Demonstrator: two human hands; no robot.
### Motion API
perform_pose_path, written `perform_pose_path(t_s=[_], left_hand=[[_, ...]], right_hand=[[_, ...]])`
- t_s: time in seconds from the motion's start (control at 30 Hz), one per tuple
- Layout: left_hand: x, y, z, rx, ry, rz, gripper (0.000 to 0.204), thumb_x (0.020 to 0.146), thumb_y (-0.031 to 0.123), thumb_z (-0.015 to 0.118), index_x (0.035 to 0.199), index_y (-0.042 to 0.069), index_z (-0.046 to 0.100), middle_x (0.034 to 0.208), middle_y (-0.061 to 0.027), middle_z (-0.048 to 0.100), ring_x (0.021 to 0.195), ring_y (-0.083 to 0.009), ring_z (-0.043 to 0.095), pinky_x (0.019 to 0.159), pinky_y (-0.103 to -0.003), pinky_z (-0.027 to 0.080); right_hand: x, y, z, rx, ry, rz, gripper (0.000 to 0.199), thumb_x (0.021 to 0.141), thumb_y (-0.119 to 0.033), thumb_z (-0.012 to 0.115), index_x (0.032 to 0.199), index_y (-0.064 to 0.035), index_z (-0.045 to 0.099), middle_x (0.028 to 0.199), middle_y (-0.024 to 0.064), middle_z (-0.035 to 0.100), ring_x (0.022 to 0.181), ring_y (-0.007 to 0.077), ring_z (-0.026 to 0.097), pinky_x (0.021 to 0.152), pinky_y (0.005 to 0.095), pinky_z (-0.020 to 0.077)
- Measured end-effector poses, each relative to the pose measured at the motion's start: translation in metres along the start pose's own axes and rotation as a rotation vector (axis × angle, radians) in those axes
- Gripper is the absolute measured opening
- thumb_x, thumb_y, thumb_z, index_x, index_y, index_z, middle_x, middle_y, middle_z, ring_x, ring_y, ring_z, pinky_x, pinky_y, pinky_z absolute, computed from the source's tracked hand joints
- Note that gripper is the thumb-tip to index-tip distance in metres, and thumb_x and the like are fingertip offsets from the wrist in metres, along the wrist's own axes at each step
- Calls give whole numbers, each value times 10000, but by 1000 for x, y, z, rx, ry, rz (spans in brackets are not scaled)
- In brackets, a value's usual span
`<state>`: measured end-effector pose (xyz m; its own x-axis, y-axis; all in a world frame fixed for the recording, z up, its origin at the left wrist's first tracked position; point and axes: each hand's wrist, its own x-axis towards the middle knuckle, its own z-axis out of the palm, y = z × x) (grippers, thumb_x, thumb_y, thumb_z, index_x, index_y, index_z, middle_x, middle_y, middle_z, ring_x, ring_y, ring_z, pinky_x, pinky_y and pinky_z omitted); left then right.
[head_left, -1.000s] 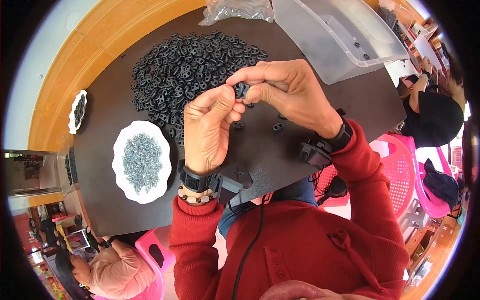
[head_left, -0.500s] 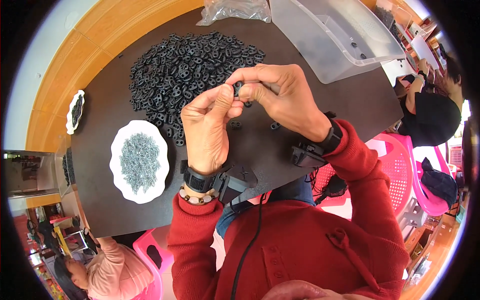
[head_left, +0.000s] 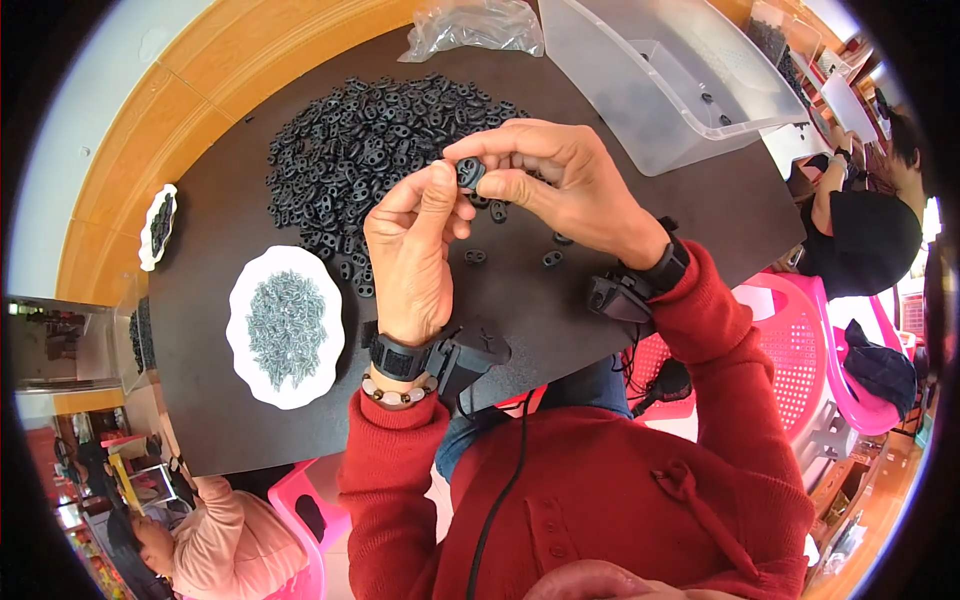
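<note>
Nearest: red sweater [head_left: 610, 490] with both sleeves run up over the worktop [head_left: 540, 315] edge; a black strap with a boxy unit is worn on each wrist, plus a beaded bracelet [head_left: 400, 393] on the left one. Left hand [head_left: 412, 255] and right hand [head_left: 580, 190] are brought together over the worktop, thumbs toward each other. One black piece [head_left: 470, 173], small, rounded, with holes, is held between them, clear of the surface. Right grip: piece pinched between thumb and index finger. Left grip: thumb and fingertips closed on its left edge, exact contact partly hidden. Below the hands, a few loose black pieces [head_left: 475, 257] are scattered, set apart from each other. To the left, a white scalloped plate [head_left: 238, 325] is heaped with small silvery parts [head_left: 287, 330]. Beyond the hands, a wide pile [head_left: 365, 160] of like black pieces is spread. At far left, a small white dish [head_left: 148, 243] is loaded with dark bits. At far right, a translucent bin [head_left: 690, 150] is placed, a few dark pieces inside; a crumpled clear bag [head_left: 475, 28] is left beside it. Co-workers are seen at both sides.
</note>
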<state>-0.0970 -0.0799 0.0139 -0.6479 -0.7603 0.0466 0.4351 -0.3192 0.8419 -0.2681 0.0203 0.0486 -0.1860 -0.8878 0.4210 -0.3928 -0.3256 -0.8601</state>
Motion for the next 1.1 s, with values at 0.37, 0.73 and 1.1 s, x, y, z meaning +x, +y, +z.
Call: perform_pose_path(t_s=[0.37, 0.73, 1.1], left_hand=[[3, 11, 4, 54, 80, 6, 381, 1110, 338, 691, 1263, -1, 776, 1067, -51, 798, 742, -36, 608, 631, -199, 478], [5, 10, -1, 5, 117, -7, 323, 1099, 270, 709, 1253, -6, 774, 1071, -63, 790, 733, -42, 588, 631, -215, 458], [6, 9, 0, 67, 96, -63, 261, 1092, 212, 699, 1221, 6, 795, 1053, -57, 806, 731, -27, 583, 632, -200, 452]], right_hand=[[-2, -41, -55, -506, 506, -295, 249, 967, -22, 762, 1212, -17, 806, 977, -8, 717, 889, 69, 625, 834, 234, 517], [-12, -12, -144, -1081, 671, 269, 284, 993, -258, 738, 1197, -74, 810, 885, 84, 782, 793, 160, 708, 764, 325, 555], [-4, 24, -52, -915, 115, -97, 132, 949, -136, 755, 1040, -49, 796, 895, 126, 766, 807, 279, 722, 721, 386, 555]])
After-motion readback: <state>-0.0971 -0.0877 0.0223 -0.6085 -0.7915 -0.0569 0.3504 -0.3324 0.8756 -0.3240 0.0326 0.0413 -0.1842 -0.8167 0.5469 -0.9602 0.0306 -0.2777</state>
